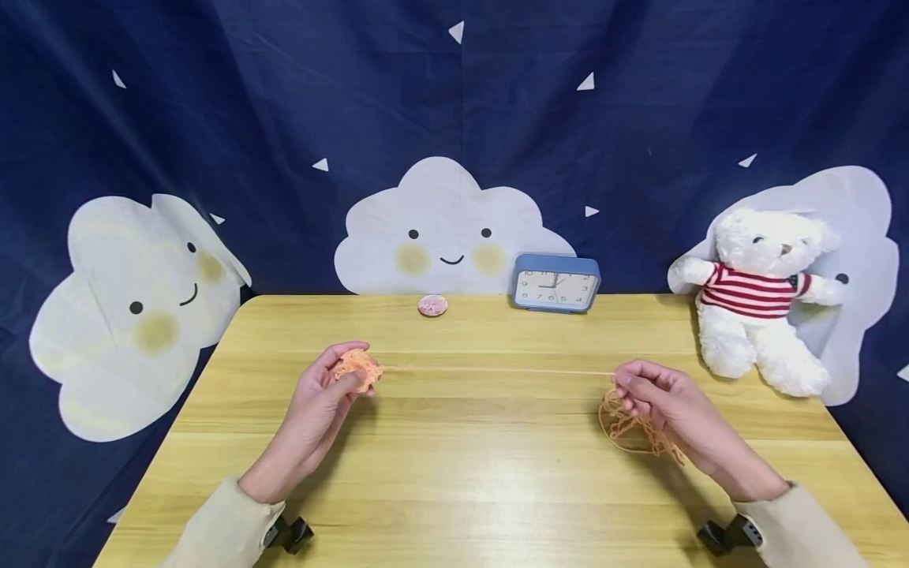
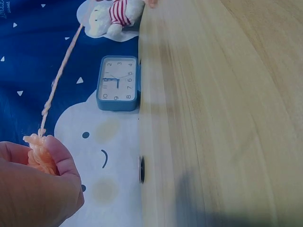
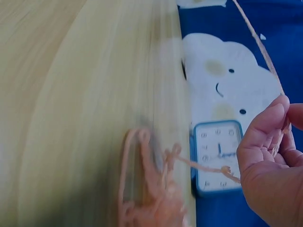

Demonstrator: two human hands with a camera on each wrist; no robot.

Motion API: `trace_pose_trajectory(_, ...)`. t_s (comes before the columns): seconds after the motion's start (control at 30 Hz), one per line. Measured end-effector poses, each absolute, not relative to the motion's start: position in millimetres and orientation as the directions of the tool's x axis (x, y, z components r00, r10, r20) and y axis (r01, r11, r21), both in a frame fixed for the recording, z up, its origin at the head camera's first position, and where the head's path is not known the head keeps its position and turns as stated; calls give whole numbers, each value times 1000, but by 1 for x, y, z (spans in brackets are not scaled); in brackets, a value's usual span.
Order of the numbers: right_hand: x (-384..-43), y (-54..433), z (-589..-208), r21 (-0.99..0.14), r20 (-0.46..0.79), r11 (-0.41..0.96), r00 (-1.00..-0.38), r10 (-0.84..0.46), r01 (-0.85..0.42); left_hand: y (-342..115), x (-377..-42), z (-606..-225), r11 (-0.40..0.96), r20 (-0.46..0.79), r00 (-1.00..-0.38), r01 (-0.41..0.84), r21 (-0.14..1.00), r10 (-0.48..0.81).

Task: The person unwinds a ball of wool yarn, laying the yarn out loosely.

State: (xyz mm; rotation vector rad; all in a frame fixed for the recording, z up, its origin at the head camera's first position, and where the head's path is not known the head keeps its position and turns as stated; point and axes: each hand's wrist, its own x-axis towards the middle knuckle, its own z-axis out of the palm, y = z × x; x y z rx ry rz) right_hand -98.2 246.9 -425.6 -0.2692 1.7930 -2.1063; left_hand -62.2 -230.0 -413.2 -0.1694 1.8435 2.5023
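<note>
My left hand (image 1: 328, 398) holds a small bunched piece of orange yarn (image 1: 360, 371), with the thumb pressed across its front. A single yarn strand (image 1: 497, 370) runs level and taut from that bundle over to my right hand (image 1: 660, 398). There the thumb and forefinger pinch the strand. Below the right hand dangles a loose tangle of yarn (image 1: 632, 430), looped and blurred in the right wrist view. The left wrist view shows the bundle (image 2: 41, 158) between thumb and fingers, the strand leaving its top. Both hands are raised over the wooden table (image 1: 454, 473).
A blue clock (image 1: 556, 284) stands at the table's back edge, right of centre. Left of it lies a small round pink item (image 1: 432, 305). A white teddy bear (image 1: 760, 304) in a striped shirt sits at the back right. Behind hangs a dark blue curtain (image 1: 284, 95) with clouds.
</note>
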Motion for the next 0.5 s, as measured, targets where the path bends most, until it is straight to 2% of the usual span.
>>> trace_pose_trajectory(0.5, -90, 297, -446, -963, -109, -208, -956, -274, 170, -235, -58, -413, -320, -78, -993, -45, 946, -91)
